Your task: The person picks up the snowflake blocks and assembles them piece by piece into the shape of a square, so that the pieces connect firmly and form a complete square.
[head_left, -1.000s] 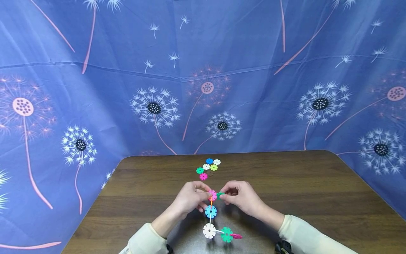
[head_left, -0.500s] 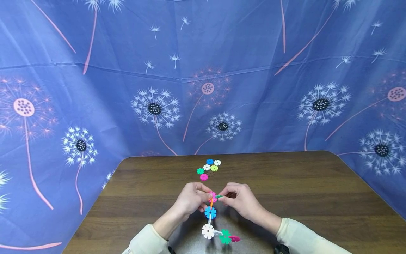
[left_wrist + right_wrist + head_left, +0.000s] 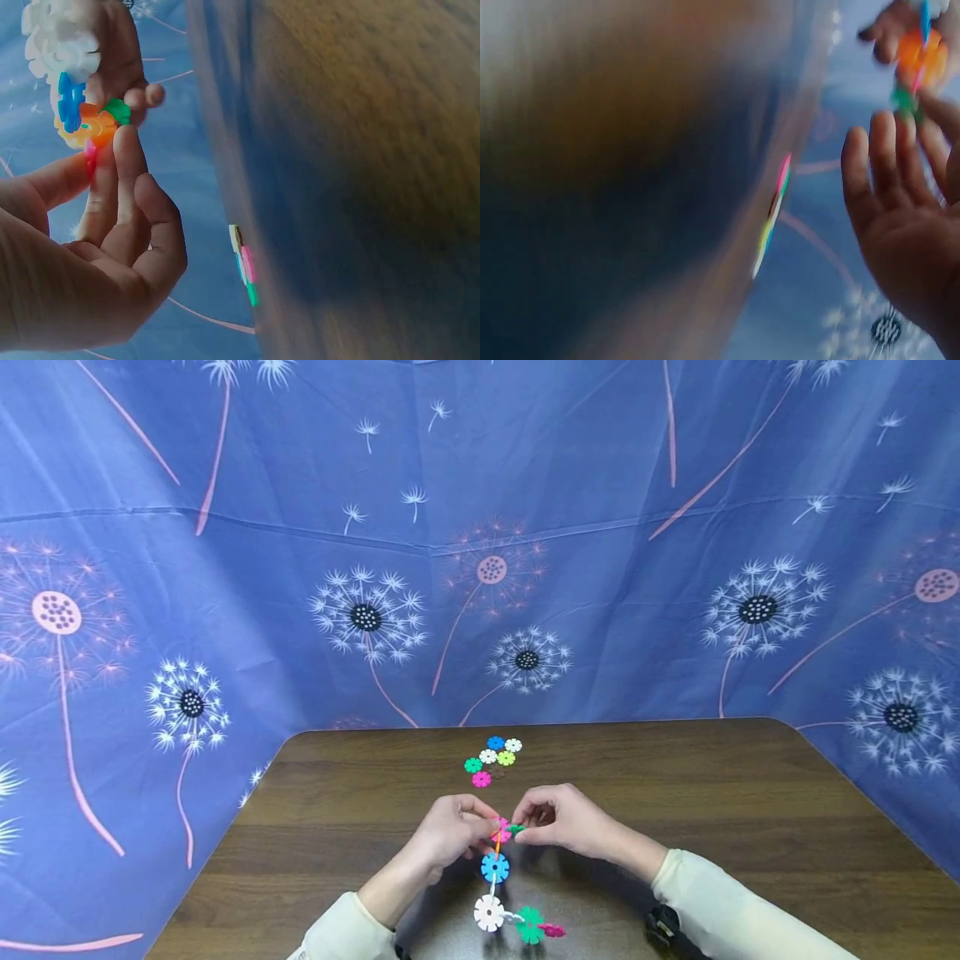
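My left hand (image 3: 450,833) pinches a pink notched snowflake disc (image 3: 501,832) at the top of a linked chain. My right hand (image 3: 562,820) holds a green snowflake disc (image 3: 516,829) between thumb and fingertips, edge-on against the pink disc's right side. Below the pink one hang an orange disc (image 3: 97,124), a blue disc (image 3: 495,867) and a white disc (image 3: 489,913). From there the chain turns right through another pale disc to a green disc (image 3: 530,926) and a crimson disc (image 3: 553,931). Fingers partly cover the pink and upper green discs.
Loose discs lie flat toward the table's far side, among them a pink one (image 3: 482,779), a green one (image 3: 472,765), a yellow one (image 3: 506,758) and a blue one (image 3: 496,742). A blue dandelion-print cloth (image 3: 600,568) hangs behind the wooden table (image 3: 337,793).
The upper green disc has turned from partly face-on to edge-on beside the pink disc. The chain has shifted slightly toward me, and my right hand's grip has changed a little.
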Tool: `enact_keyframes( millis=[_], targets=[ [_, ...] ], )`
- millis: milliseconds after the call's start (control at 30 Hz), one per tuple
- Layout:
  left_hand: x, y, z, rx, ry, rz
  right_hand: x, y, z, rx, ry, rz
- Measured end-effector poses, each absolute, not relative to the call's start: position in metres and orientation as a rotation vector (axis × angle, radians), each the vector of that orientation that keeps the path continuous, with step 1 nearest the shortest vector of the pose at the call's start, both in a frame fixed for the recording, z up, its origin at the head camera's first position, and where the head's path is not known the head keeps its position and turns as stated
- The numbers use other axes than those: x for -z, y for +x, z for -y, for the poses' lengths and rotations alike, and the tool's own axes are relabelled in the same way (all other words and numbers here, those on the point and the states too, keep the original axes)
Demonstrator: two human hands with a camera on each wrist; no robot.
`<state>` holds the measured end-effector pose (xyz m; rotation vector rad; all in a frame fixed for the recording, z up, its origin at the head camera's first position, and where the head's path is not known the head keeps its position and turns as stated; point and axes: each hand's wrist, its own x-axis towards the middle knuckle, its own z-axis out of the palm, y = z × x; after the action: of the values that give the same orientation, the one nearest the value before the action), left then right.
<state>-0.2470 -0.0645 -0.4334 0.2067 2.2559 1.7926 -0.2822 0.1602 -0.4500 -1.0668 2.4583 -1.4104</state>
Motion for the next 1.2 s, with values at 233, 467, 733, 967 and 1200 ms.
enact_keyframes(
  millis=[233, 467, 733, 967, 1200],
  targets=[
    [0.434, -0.248, 0.071, -1.803, 0.205, -2.257, 0.462, -0.332, -0.176, 1.2, -1.031, -2.543],
    [0.436, -0.248, 0.073, -1.817, 0.202, -2.238, 0.479, -0.375, -0.17, 1.079, -0.824, -2.846],
    [0.436, -0.249, 0.072, -1.83, 0.213, -2.213, 0.472, -0.403, -0.144, 0.605, -0.716, -2.962],
    [0.437, -0.25, 0.073, -1.818, 0.205, -2.244, 0.462, -0.415, -0.132, 0.264, -0.685, -2.907],
    [0.437, -0.251, 0.075, -1.834, 0.204, -2.237, 0.462, -0.416, -0.137, 0.328, -0.749, -2.961]
  ],
)
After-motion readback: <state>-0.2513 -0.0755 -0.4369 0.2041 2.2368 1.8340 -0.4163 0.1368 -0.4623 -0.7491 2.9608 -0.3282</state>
